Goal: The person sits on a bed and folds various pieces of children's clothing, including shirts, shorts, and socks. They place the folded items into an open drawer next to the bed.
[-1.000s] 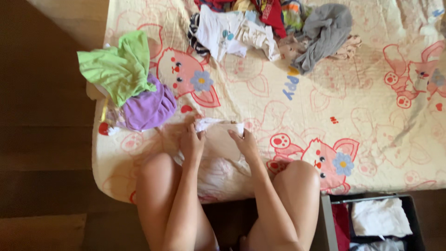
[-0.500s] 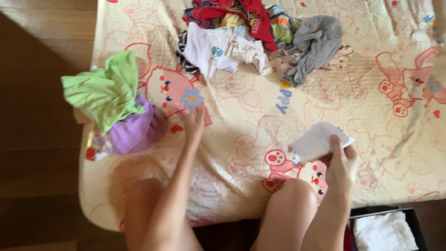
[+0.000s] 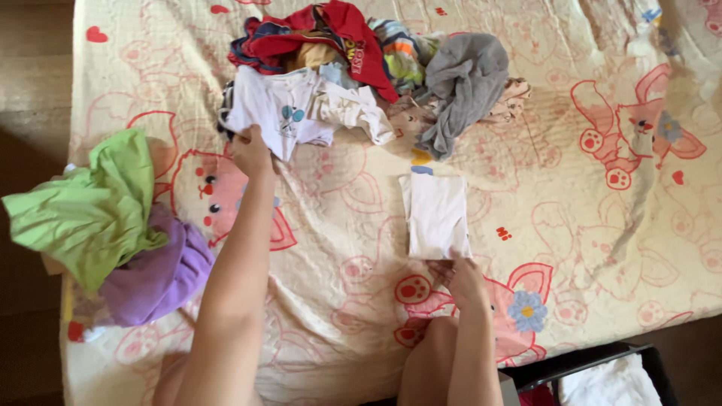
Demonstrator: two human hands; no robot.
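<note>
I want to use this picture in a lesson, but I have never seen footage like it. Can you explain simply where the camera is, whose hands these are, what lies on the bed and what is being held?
The picture comes from one camera worn on a person's head, looking down, so the bare arms and knees at the bottom are the wearer's own. There is no machine here. The surface is a bed with a cream sheet printed with pink cartoon animals. At the top lies a loose pile of clothes, red, grey, striped and white. The left hand grips the edge of a white garment in that pile. The right hand touches the near edge of a folded white piece lying flat on the sheet. At the left edge sit a green garment and a purple one. Bottom right, a dark drawer holds white cloth.
</note>
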